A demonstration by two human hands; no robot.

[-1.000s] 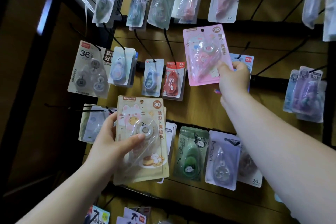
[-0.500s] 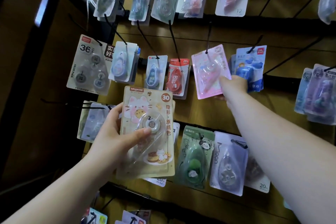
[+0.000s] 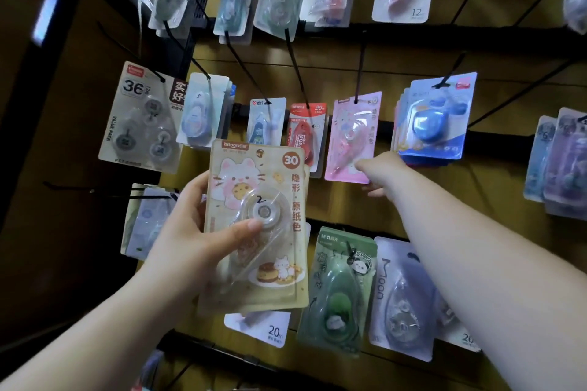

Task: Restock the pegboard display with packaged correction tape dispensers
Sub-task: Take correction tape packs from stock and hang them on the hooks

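My left hand [image 3: 190,232] grips a beige cat-print correction tape pack [image 3: 287,187] marked 30, thumb across its clear blister; more cards seem stacked behind it. It is held in front of the wooden pegboard [image 3: 397,209]. A pink correction tape pack [image 3: 351,136] hangs on a black hook [image 3: 360,73] in the middle row. My right hand [image 3: 381,170] reaches to that pack's lower right corner, fingertips touching its edge, thumb below and apart from it.
Rows of black hooks carry other packs: a grey 36 value pack [image 3: 139,117], a red pack [image 3: 305,133], a blue pack [image 3: 435,117], a green pack [image 3: 340,292], and a "Moon" pack [image 3: 401,298]. A dark frame post [image 3: 41,51] stands on the left.
The pink pack went from my right hand's raised grip onto its hook and slid back to hang. My right hand let go and now only touches its corner. My left hand rose slightly.
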